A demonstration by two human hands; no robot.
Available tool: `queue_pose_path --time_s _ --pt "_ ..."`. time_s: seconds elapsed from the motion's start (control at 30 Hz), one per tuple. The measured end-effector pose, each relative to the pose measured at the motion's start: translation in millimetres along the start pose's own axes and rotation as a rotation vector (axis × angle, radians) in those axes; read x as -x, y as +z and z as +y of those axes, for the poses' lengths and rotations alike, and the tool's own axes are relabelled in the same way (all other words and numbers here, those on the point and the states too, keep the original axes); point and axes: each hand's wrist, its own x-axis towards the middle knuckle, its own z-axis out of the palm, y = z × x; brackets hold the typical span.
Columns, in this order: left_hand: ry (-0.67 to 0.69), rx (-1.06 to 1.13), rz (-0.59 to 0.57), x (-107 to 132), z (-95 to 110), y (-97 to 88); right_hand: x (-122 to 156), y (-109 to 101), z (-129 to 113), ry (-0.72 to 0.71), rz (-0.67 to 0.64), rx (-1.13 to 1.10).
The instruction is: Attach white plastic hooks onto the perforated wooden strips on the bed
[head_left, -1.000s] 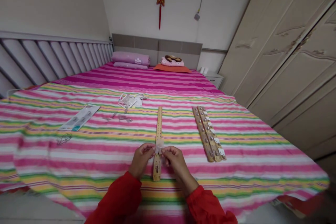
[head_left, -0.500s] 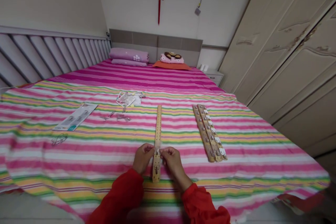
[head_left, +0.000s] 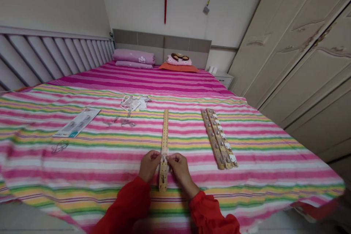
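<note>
A narrow wooden strip with rows of small holes lies lengthwise in front of me on the striped cloth. Both hands meet over its nearer half, fingers pinched at the edges of a small metal hook on a clear backing. My left hand is closed at its left edge, my right hand at its right edge. Closer to me, another metal hook sits on the strip near its end. Whether the pinched hook's backing is fully flat against the wood, I cannot tell.
To the right lie wooden strips bearing metal hooks and white pieces. At left are a packaging card and a thin clear tangle. Loose hooks and a heap of clear packets lie farther back.
My hands stay almost in place, still pinching the hook on the strip. The view has shifted very slightly; nothing else has visibly moved.
</note>
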Motion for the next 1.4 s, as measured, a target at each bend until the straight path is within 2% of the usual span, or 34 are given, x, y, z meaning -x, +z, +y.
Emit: queue_pose_path --time_s 0.23,0.7,0.87,1.0,1.17,1.3,1.4 --pt "-0.046 0.031 -0.016 0.2 -1.1 0.4 1.3 -0.2 -0.8 -0.001 0.009 -0.018" --pt "-0.079 0.036 0.06 -1.4 -3.5 2.8 -2.2 0.7 5.2 0.021 0.028 -0.006" --pt "-0.079 0.024 0.038 -2.6 -8.8 1.9 -4.1 1.0 8.5 0.04 0.031 0.008" --pt "-0.117 0.008 -0.017 -3.9 -4.7 1.2 -5.2 -0.2 9.6 0.061 0.007 -0.026" --pt "-0.098 -0.185 -0.083 -11.5 9.5 0.9 -3.2 -2.9 6.3 0.078 -0.041 -0.083" --pt "-0.006 -0.472 -0.031 -21.4 12.7 -0.6 -1.4 -3.5 2.2 0.092 -0.059 -0.096" --pt "0.001 -0.528 -0.019 -27.6 8.3 -1.4 -1.6 -3.4 1.1 0.101 -0.066 -0.08"
